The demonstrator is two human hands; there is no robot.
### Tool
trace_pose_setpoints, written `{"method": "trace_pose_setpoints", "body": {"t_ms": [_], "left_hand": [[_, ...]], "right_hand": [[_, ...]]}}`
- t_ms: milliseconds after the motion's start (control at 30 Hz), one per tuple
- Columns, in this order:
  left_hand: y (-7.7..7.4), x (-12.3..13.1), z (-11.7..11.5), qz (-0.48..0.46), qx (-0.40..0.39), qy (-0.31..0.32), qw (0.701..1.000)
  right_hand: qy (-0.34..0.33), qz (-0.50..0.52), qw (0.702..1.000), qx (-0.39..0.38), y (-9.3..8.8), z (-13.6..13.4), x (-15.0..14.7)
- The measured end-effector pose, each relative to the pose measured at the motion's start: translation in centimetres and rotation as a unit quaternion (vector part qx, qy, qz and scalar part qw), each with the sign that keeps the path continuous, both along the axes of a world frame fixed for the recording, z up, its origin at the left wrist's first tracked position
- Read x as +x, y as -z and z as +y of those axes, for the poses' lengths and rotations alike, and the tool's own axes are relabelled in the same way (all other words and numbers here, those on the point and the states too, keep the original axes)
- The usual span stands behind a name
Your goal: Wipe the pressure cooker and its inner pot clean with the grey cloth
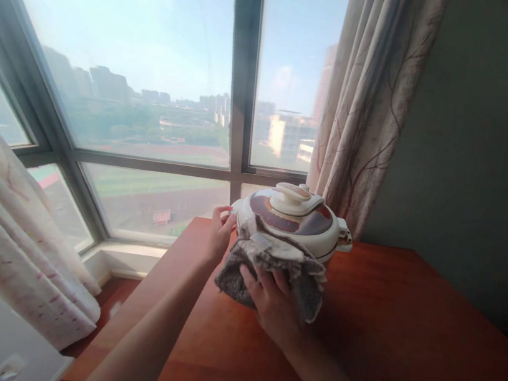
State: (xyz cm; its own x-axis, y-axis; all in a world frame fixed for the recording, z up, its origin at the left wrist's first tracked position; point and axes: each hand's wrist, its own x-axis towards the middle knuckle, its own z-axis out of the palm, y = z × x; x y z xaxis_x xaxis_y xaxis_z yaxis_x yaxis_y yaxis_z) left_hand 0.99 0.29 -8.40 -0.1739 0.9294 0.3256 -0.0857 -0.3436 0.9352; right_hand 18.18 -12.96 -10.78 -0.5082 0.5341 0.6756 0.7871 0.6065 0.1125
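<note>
A round cream electric pot [331, 252] stands on the wooden table, covered by a lid with a dark see-through panel [299, 222] and a cream knob [291, 199]. At the pot's left side handle, my left hand [220, 231] has its fingers curled around the handle. My right hand [273, 297] presses a grey cloth [244, 258] against the front of the pot, its fingers bent into the folds. The bunched cloth hides most of the pot's front wall. A second side handle [346, 235] sticks out on the right.
The reddish-brown table [385, 335] reaches to the dark wall on the right. Behind it is a large window with grey frames [240, 119]. Patterned curtains hang at the left [5, 244] and the right [370, 106].
</note>
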Motion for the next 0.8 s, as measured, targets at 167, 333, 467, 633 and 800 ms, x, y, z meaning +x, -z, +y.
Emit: {"method": "trace_pose_setpoints", "body": {"t_ms": [167, 333, 467, 633, 800], "left_hand": [[-0.2, 0.0, -0.3, -0.012, -0.002, 0.006, 1.0], [-0.3, 0.2, -0.5, -0.028, -0.001, 0.007, 1.0], [-0.2, 0.1, -0.1, -0.018, -0.012, -0.004, 1.0], [0.0, -0.3, 0.3, 0.002, -0.006, -0.009, 1.0], [0.0, -0.6, 1.3, 0.006, -0.019, -0.022, 1.0]], "right_hand": [[0.059, 0.123, 0.991, -0.011, -7.0, 1.6, 2.0], [0.051, 0.103, 0.993, -0.026, -7.5, 1.0, 1.4], [-0.026, 0.003, 0.999, -0.03, -3.5, -0.3, 0.7], [-0.113, -0.103, 0.986, -0.061, 4.8, -1.1, 3.2], [-0.169, -0.125, 0.969, -0.133, 9.8, -1.4, 8.4]]}}
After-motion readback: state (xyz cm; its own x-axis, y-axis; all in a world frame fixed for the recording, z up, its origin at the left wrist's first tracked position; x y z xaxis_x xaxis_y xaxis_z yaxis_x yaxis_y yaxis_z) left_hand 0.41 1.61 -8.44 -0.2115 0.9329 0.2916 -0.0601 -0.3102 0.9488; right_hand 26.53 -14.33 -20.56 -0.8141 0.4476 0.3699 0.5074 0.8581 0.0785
